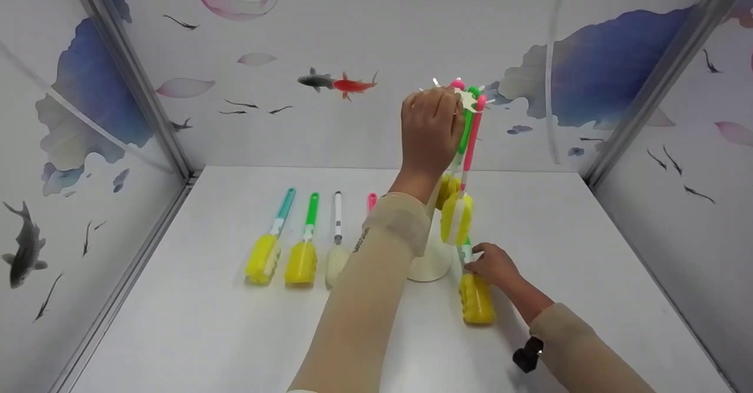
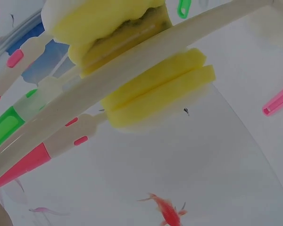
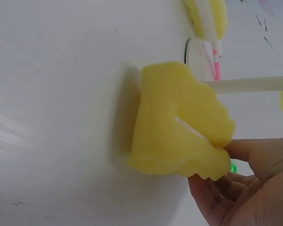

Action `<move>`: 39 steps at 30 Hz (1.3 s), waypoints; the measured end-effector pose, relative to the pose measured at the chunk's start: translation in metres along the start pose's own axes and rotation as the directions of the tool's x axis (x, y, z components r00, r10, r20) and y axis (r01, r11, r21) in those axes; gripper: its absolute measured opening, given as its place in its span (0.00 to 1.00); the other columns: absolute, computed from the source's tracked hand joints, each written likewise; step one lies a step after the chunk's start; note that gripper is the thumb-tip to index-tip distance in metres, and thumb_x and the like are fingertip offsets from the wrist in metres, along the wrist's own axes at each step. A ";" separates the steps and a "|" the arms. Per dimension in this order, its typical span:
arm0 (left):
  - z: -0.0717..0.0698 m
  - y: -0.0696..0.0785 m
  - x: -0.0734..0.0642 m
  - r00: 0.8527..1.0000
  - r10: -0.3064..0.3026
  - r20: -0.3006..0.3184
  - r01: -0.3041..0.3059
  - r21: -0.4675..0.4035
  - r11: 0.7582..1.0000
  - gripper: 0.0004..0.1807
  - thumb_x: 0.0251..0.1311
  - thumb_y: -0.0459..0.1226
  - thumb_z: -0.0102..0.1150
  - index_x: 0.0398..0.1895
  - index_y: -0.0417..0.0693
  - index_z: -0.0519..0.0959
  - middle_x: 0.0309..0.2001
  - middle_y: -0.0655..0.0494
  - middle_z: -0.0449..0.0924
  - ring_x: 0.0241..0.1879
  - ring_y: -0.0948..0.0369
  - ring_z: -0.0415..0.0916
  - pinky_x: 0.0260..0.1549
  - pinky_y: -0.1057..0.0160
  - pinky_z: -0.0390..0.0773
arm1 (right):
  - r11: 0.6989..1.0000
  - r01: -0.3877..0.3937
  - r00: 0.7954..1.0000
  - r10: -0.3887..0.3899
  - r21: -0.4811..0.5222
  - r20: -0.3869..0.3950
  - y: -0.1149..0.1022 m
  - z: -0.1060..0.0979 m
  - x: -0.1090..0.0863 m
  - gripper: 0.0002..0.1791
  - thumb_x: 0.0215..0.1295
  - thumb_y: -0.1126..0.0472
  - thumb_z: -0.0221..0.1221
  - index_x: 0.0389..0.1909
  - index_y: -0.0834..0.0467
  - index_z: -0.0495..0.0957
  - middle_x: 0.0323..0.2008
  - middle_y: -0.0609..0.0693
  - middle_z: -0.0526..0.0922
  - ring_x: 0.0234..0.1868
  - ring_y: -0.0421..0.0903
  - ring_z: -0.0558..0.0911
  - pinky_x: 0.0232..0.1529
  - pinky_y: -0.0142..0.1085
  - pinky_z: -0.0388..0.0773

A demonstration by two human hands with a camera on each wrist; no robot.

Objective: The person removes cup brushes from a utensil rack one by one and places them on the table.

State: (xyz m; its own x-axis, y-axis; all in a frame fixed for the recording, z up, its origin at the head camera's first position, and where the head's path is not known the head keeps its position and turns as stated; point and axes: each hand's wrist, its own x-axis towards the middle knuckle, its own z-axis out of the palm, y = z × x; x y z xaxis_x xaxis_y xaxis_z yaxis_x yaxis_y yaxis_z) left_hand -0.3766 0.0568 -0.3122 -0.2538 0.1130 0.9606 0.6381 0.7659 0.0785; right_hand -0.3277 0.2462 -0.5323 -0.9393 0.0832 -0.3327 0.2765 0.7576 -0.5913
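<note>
My left hand (image 1: 432, 122) grips the top of a white stand, close to its hooked rack (image 1: 467, 100). The stand's pole (image 2: 132, 57) slants across the left wrist view, and its round base (image 1: 432, 266) rests on the table. Pink- and green-handled sponge brushes hang from the rack, among them a pink-handled brush (image 1: 457, 219) with a yellow-and-white head. Low beside the base, my right hand (image 1: 497, 266) pinches another sponge brush (image 1: 477, 302) at its neck. Its ridged yellow head (image 3: 165, 122) points toward me, close over the table; its green handle is mostly hidden.
Left of the stand, brushes lie in a row on the white table (image 1: 176, 322): a teal-handled brush (image 1: 265, 257), a green-handled brush (image 1: 302, 260) and a white-handled brush (image 1: 337, 263). A pink handle (image 1: 372, 200) shows behind my left sleeve. Printed panels enclose the table.
</note>
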 end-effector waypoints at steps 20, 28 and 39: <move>-0.003 0.003 0.002 1.000 -0.019 -0.007 0.019 0.003 1.000 0.10 0.69 0.40 0.49 0.43 0.44 0.74 0.43 0.52 0.77 0.49 0.58 0.73 0.62 0.62 0.61 | 0.999 -0.043 0.999 0.043 0.003 0.006 0.003 0.004 0.007 0.28 0.63 0.57 0.64 0.61 0.66 0.71 0.53 0.62 0.77 0.45 0.53 0.77 0.54 0.48 0.74; -0.002 0.003 0.000 1.000 -0.029 -0.005 0.029 0.010 1.000 0.09 0.69 0.40 0.49 0.42 0.44 0.74 0.41 0.52 0.76 0.48 0.58 0.72 0.60 0.62 0.62 | 0.998 -0.019 1.000 0.019 -0.058 -0.004 0.005 0.007 0.005 0.30 0.63 0.55 0.64 0.62 0.66 0.70 0.52 0.61 0.78 0.44 0.51 0.78 0.51 0.48 0.75; -0.004 0.004 0.001 0.999 -0.035 0.006 0.035 0.002 0.999 0.09 0.69 0.40 0.49 0.43 0.44 0.74 0.42 0.52 0.76 0.48 0.58 0.72 0.61 0.63 0.62 | 0.996 0.081 0.995 -0.083 -0.024 -0.063 -0.001 -0.007 -0.001 0.29 0.66 0.56 0.61 0.63 0.64 0.68 0.51 0.61 0.78 0.46 0.53 0.78 0.50 0.48 0.76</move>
State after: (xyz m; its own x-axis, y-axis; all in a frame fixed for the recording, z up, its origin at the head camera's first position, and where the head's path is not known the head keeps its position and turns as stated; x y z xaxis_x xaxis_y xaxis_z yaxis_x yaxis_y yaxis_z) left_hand -0.3715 0.0574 -0.3097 -0.2806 0.0900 0.9556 0.6275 0.7706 0.1117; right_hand -0.3283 0.2493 -0.5263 -0.9699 0.0609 -0.2357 0.1943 0.7770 -0.5988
